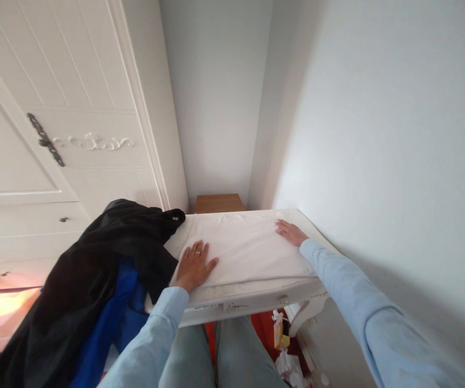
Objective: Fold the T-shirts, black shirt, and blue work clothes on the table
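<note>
A pale pinkish-white cloth (240, 248) lies spread flat over the top of a white table (232, 310). My left hand (195, 265) rests palm down on the cloth's left part, fingers spread, with a ring on one finger. On the right part of the cloth lies my right hand (291, 233), flat with fingers stretched out. Neither hand grips anything. Just left of my left hand, a black garment (90, 269) is draped over the table's left end, with a blue cloth (125, 307) beneath it.
A white wardrobe (82, 108) with a dark metal handle (45, 141) stands at the left. Behind the table is a brown wooden box or stand (219, 203). A pale wall (378, 124) borders the right side. Plastic bags (289, 366) lie below on the right.
</note>
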A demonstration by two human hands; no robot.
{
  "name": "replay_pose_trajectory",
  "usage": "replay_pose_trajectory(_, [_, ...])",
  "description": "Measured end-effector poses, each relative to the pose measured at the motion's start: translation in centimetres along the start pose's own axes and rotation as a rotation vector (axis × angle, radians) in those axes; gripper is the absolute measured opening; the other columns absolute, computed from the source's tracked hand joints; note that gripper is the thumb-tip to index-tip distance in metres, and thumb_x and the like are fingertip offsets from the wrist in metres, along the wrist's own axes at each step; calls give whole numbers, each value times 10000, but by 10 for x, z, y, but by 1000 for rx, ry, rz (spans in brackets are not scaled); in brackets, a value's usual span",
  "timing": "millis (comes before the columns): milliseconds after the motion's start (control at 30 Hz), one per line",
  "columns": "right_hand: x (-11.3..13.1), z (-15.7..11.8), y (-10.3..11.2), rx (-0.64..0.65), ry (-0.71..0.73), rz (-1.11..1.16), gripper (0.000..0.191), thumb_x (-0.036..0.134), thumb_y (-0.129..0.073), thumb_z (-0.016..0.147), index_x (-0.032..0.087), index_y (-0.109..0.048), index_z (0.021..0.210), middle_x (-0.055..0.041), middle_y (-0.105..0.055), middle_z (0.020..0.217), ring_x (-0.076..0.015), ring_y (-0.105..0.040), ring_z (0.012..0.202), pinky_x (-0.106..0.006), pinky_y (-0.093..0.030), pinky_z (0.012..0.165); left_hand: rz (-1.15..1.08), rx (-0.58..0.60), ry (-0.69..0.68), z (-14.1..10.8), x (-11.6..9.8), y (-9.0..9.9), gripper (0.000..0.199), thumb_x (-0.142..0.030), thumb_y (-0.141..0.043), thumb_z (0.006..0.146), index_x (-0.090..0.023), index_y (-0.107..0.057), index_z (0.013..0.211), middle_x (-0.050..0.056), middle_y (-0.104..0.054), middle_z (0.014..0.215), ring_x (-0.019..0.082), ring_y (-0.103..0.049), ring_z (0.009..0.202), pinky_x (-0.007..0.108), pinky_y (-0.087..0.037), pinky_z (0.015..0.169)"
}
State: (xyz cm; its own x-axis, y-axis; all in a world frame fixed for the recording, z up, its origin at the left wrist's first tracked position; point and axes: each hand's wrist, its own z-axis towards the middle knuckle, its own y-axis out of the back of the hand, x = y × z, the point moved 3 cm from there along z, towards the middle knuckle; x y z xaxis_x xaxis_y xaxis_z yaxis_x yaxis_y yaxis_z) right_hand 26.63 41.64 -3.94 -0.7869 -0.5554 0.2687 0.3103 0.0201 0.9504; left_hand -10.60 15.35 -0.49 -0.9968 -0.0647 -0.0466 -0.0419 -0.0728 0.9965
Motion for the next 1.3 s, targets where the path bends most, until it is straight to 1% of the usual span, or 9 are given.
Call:
replay_pose_trajectory(267, [6,2,14,123,44,-72,544,436,-401,991,207,-528,1467,-104,-428,1602,-252,-366,1498,-472,-305,1236,-8,11,19,-2,-5,2,730,-573,-274,1025,-88,-363,1563,188,-300,1644,307,-243,1540,490,-196,1245])
replay_pose_trajectory(433, [28,15,28,232,51,-147,615,565,-468,942,207,-575,1430,-153,-511,1533,-360,-417,1458,-642,-250,1207,-5,11,24,-3,-5,2,731,-587,-275,1020,-109,-366,1565,173,-304,1645,300,-245,1540,483,-199,1247])
replay_pose_trajectory(467, [37,18,28,242,59,-156,652,595,-452,943,200,-551,1452,-159,-487,1551,-363,-395,1471,-639,-234,1212,-5,10,27,-3,-5,1,728,-588,-276,1020,-114,-366,1566,170,-304,1646,298,-243,1541,479,-195,1249])
replay_pose_trajectory(600, [78,26,13,204,155,-198,706,619,-311,992,199,-411,1550,-130,-319,1654,-300,-264,1540,-514,-210,1253,-16,-3,30,-3,-5,0,727,-590,-280,1020,-120,-365,1568,169,-305,1645,297,-236,1543,483,-183,1254])
replay_pose_trajectory(700, [94,27,-4,130,125,-243,687,581,-264,1015,173,-406,1550,-147,-301,1660,-310,-253,1542,-527,-235,1240,-30,7,26,-3,-4,0,737,-594,-279,1019,-111,-361,1569,173,-290,1648,299,-226,1546,487,-181,1255])
replay_pose_trajectory(800, [88,28,-19,87,45,-233,659,547,-244,1030,171,-424,1540,-149,-355,1637,-313,-304,1522,-531,-281,1219,-37,36,28,-3,-3,1,747,-597,-266,1020,-104,-343,1577,173,-257,1656,297,-202,1552,494,-170,1258])
replay_pose_trajectory(933, [66,30,-28,65,111,-182,632,543,-271,1030,202,-454,1530,-123,-384,1625,-301,-341,1507,-512,-304,1216,-35,64,36,-5,-4,5,749,-593,-263,1022,-104,-322,1586,168,-231,1664,295,-184,1555,482,-155,1262])
replay_pose_trajectory(1067, [54,32,-27,46,156,-156,628,552,-293,1028,215,-463,1531,-117,-401,1616,-299,-357,1499,-500,-319,1216,-24,64,46,-8,-8,7,739,-590,-252,1025,-114,-327,1585,164,-242,1663,288,-191,1554,477,-157,1261])
replay_pose_trajectory(1300, [51,31,-22,60,127,-164,635,559,-282,1025,220,-457,1533,-110,-395,1620,-285,-345,1507,-496,-296,1231,-22,54,44,-10,-18,1,760,-602,-236,1021,-104,-316,1589,170,-237,1665,298,-185,1556,487,-161,1258])
